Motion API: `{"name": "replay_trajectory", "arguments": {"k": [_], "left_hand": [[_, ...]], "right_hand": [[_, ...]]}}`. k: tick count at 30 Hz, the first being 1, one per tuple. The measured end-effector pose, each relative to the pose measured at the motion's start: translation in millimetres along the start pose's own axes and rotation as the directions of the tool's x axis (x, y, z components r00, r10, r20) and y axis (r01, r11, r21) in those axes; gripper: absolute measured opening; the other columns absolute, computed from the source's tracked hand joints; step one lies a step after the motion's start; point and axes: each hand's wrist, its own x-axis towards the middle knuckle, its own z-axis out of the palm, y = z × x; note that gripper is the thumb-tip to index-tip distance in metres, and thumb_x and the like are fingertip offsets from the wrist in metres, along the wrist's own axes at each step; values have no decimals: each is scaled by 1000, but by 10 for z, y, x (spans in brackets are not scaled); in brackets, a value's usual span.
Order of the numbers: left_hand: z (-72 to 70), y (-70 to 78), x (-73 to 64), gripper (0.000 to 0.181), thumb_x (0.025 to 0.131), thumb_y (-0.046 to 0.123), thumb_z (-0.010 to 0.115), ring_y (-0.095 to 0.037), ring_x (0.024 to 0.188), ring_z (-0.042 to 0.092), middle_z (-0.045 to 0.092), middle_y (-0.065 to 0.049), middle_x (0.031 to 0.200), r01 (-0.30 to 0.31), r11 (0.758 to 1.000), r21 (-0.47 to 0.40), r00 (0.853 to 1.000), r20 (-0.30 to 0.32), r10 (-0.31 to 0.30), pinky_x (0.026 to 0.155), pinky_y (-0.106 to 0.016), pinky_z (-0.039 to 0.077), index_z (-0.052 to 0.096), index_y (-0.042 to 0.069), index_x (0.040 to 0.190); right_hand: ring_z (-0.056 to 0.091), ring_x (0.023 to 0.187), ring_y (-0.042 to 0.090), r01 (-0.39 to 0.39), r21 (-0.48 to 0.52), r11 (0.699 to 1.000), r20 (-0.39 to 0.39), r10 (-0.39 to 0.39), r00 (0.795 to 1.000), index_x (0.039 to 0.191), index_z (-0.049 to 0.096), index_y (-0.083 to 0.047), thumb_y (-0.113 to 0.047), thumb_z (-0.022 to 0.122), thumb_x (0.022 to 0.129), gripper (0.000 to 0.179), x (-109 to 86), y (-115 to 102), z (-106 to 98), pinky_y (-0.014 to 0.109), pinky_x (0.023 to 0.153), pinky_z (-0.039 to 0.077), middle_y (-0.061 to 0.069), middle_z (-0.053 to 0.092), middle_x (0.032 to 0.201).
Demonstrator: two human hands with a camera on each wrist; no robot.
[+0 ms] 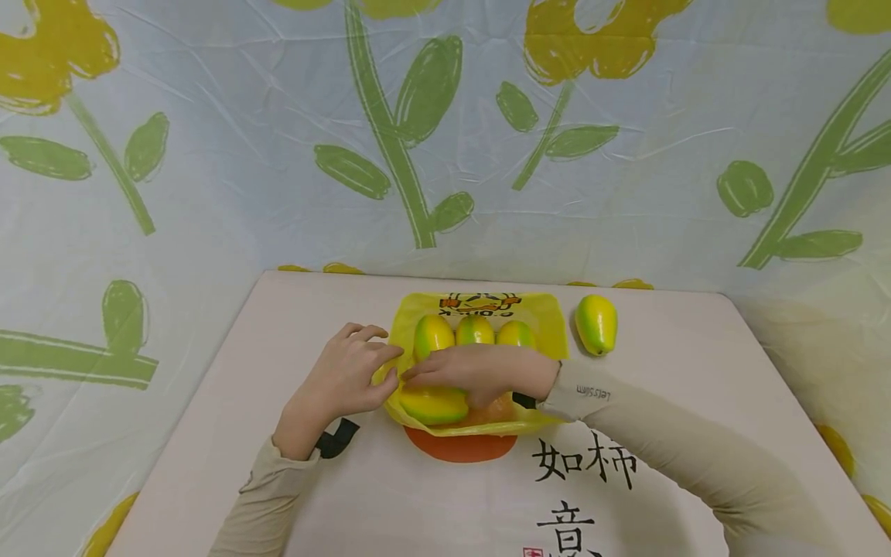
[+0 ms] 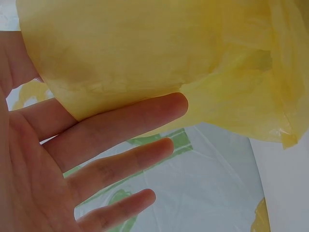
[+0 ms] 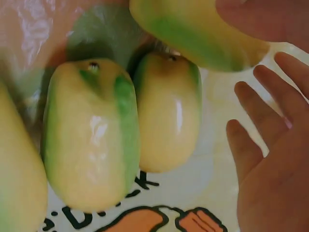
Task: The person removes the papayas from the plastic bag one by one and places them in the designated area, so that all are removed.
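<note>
A yellow plastic bag point(image 1: 550, 317) with a cartoon print lies spread on the table. Three yellow-green papayas point(image 1: 476, 329) sit in a row on it, stem ends toward me. Another papaya point(image 1: 433, 407) lies sideways near the bag's front edge. My right hand point(image 1: 480, 370) reaches over it, fingers straight and spread; in the right wrist view the thumb point(image 3: 270, 19) overlaps this papaya. At the bag's left side is my left hand point(image 1: 351, 371), fingers extended. In the left wrist view, yellow film hides part of the index finger, while the other fingers point(image 2: 120, 125) show in front.
One more papaya point(image 1: 596, 325) lies on the table to the right of the bag. The pale table cover point(image 1: 696, 371) bears black characters point(image 1: 585, 464) and an orange disc point(image 1: 459, 447) partly under the bag. A flower-print sheet point(image 1: 487, 216) hangs behind and at the sides.
</note>
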Motion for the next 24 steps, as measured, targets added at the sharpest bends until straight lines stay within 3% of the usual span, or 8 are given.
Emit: {"name": "replay_trajectory", "arguments": {"k": [9,14,24], "left_hand": [[4,-19,-11,22,82,19,64,-29,105,65,75,1,86,3,1000,-8,1000,-6,-3,92,-48,47,78,12,96],[0,-19,-9,22,82,19,63,-29,105,64,75,1,86,11,1000,-11,1000,1,-11,92,-48,47,78,12,96],[10,-20,-10,21,81,18,64,-29,104,65,75,0,87,9,1000,-8,1000,-7,-10,92,-49,47,78,11,95]], "right_hand": [[33,143,11,-33,-9,999,99,33,994,156,31,-21,6,77,72,100,50,-29,101,26,110,35,-7,28,160],[32,143,11,-22,-26,999,116,25,993,157,28,-19,2,77,76,96,43,-50,136,27,114,30,-5,29,160],[41,137,12,-25,-74,997,119,34,992,156,25,-15,-8,79,80,94,62,-71,163,26,113,31,-1,33,159]]}}
